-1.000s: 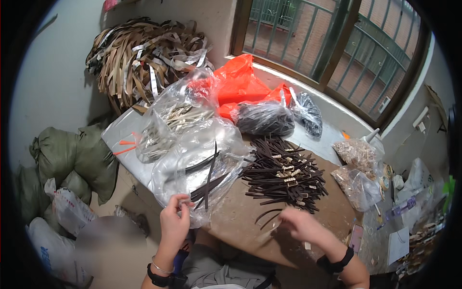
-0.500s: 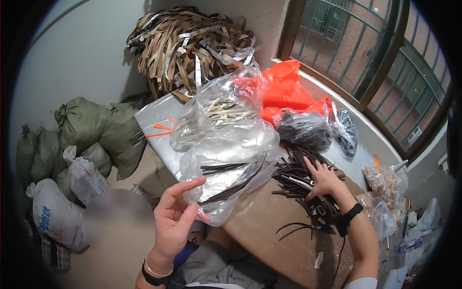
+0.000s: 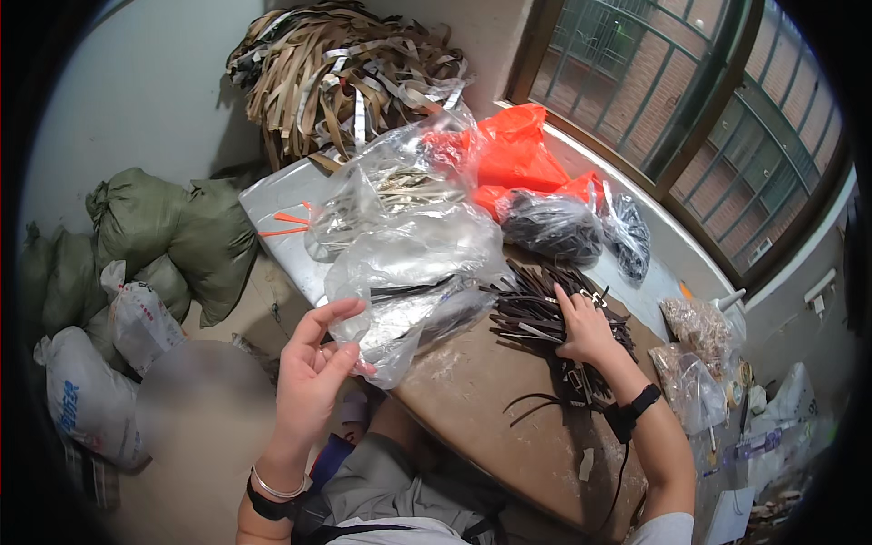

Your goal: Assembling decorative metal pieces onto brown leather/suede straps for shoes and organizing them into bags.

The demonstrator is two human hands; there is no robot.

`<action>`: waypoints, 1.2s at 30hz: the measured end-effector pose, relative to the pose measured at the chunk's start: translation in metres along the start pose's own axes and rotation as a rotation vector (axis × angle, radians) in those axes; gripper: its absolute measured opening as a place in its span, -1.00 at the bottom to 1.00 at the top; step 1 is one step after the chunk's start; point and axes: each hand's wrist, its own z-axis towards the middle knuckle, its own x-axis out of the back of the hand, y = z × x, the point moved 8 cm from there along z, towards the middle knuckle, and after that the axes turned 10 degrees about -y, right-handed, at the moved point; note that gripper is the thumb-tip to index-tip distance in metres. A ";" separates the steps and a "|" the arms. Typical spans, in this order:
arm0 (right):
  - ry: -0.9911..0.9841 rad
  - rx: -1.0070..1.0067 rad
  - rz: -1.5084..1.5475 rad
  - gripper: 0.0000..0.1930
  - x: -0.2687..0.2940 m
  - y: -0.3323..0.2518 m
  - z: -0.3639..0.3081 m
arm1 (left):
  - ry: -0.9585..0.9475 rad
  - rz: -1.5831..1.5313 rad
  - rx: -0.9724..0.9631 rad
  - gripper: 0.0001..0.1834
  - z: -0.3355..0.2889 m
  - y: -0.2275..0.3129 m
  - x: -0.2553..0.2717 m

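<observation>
A loose pile of dark, narrow strips (image 3: 527,318) lies on the brown table surface. My right hand (image 3: 586,331) rests on top of the pile with its fingers apart, gripping nothing that I can see. To the left is a clear plastic bag (image 3: 413,241), its mouth toward me, with a few dark strips (image 3: 409,292) in it. My left hand (image 3: 313,368) is raised beside the bag's near edge, thumb and fingers apart. Its lower fingers seem to touch the plastic, though the contact is hard to make out.
Behind lie another clear bag of pale strips (image 3: 409,186), a red plastic bag (image 3: 518,150) and a bag of dark pieces (image 3: 549,227). A heap of tan straps (image 3: 336,86) rises at the back. Green sacks (image 3: 141,213) stand left; bags of bits (image 3: 695,327) sit right.
The whole view has shifted slightly, so things sit further left and higher. Both hands keep nearly the same places, the right still on the strips and the left by the bag.
</observation>
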 end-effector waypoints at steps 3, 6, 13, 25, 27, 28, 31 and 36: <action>0.235 0.147 -0.049 -0.05 0.035 -0.017 -0.027 | 0.070 0.018 -0.018 -0.51 -0.006 0.000 0.008; 0.291 -0.011 0.100 -0.24 0.041 -0.009 -0.066 | 0.082 -0.012 -0.006 -0.53 -0.007 0.000 0.011; 0.324 -0.079 0.331 -0.67 -0.020 0.001 -0.102 | 0.026 0.005 0.059 -0.60 -0.017 -0.012 0.004; 0.342 0.039 0.039 -0.75 -0.009 -0.041 -0.085 | 0.013 -0.059 0.072 -0.65 -0.014 -0.025 0.012; 0.365 0.067 0.002 -0.75 -0.010 -0.043 -0.082 | 0.010 -0.030 0.071 -0.67 -0.013 -0.025 0.014; 0.389 0.100 -0.036 -0.74 -0.009 -0.045 -0.084 | 0.009 -0.037 0.077 -0.67 -0.014 -0.026 0.014; 0.454 0.126 -0.038 -0.73 0.004 -0.051 -0.090 | 0.010 -0.044 0.061 -0.68 -0.013 -0.027 0.017; 0.240 0.146 0.018 -0.81 -0.005 -0.056 -0.074 | -0.052 -0.102 0.098 -0.67 -0.013 -0.035 0.011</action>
